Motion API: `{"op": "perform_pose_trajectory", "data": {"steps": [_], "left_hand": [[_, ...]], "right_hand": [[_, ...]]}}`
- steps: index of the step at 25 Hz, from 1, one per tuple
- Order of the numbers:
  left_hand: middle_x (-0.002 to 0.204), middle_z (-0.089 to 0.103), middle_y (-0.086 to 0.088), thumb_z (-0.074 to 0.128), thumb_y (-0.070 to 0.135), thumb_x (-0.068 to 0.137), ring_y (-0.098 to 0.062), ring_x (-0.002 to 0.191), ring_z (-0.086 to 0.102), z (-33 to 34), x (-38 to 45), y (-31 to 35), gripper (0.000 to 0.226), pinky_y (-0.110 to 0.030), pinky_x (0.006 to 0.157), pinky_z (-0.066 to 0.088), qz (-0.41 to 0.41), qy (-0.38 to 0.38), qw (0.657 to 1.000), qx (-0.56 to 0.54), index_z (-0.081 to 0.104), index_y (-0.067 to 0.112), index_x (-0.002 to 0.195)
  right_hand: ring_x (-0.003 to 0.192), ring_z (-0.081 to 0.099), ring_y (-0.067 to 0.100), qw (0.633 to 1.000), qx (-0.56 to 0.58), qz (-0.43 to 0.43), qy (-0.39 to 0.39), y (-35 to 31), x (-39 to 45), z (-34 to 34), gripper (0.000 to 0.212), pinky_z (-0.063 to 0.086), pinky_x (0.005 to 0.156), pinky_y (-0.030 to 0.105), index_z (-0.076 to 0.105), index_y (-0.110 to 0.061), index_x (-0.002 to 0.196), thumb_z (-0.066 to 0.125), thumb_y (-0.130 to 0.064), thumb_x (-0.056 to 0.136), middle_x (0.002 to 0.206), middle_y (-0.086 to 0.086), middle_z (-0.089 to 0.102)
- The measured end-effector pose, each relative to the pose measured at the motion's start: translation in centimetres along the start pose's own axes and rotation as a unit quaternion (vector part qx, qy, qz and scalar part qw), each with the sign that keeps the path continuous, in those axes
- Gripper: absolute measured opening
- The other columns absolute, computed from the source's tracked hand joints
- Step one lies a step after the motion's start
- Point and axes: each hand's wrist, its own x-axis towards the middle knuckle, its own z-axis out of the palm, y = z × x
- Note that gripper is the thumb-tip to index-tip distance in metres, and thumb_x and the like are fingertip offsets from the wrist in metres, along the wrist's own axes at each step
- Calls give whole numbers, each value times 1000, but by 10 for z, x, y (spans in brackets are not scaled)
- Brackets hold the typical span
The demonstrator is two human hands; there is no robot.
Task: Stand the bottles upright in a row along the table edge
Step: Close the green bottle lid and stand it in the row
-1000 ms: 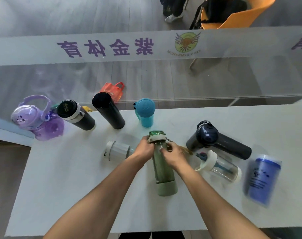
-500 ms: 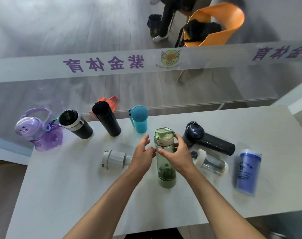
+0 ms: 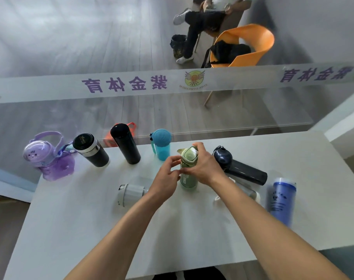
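Observation:
A green bottle stands upright near the middle of the white table. My right hand grips its upper part just under the lid. My left hand touches its left side with loosely curled fingers. Along the far edge stand a purple jug, a black-and-silver flask, a tall black flask and a teal bottle. A white bottle, a dark navy bottle and a clear bottle, partly hidden by my right arm, lie on their sides. A blue tumbler stands at the right.
A glass panel with purple lettering runs behind the table's far edge. An orange bag lies beyond the glass. Further back are an orange chair with a black bag and a seated person.
The green bottle was lifted from lying on its side to upright and moved further from me, towards the far row. My right hand has shifted up to its lid end.

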Motion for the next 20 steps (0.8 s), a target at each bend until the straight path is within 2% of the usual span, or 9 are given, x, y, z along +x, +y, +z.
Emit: {"op": "perform_pose_trajectory", "data": {"steps": [3,6,10,16,20], "left_hand": [[132,53,1,38,-2,98,-16,116,59,3,12,7,39,-29,95,51,-7,10,1000,-16,50,29,117],[134,54,-2,36,-4,95,-18,116,59,8,35,19,41,-32,93,51,-10,28,999,-20,52,29,114],[133,56,-2,35,-8,92,-20,116,58,23,68,38,43,-26,81,50,-8,47,999,-23,50,20,121],[136,54,3,36,-7,89,-20,122,55,37,91,42,47,-38,90,52,-14,71,997,-17,52,23,122],[140,51,7,37,-7,88,-21,126,52,42,94,38,55,-38,89,53,-16,71,997,-14,49,28,128]], "right_hand": [[98,64,24,999,-18,-30,-15,1,20,-13,73,54,86,39,42,-27,123,86,-36,66,109,2,68],[100,63,24,998,-15,-50,-18,3,46,-28,71,53,87,38,43,-28,125,84,-34,67,110,4,66],[97,65,22,997,-2,-73,-28,11,83,-52,71,55,85,39,43,-29,122,85,-31,65,108,3,67],[99,64,24,996,-7,-76,-38,23,111,-62,74,55,87,39,42,-31,123,86,-31,63,109,5,65],[99,64,22,996,14,-77,-40,29,117,-62,76,55,85,37,41,-31,126,86,-29,63,110,5,63]]}}
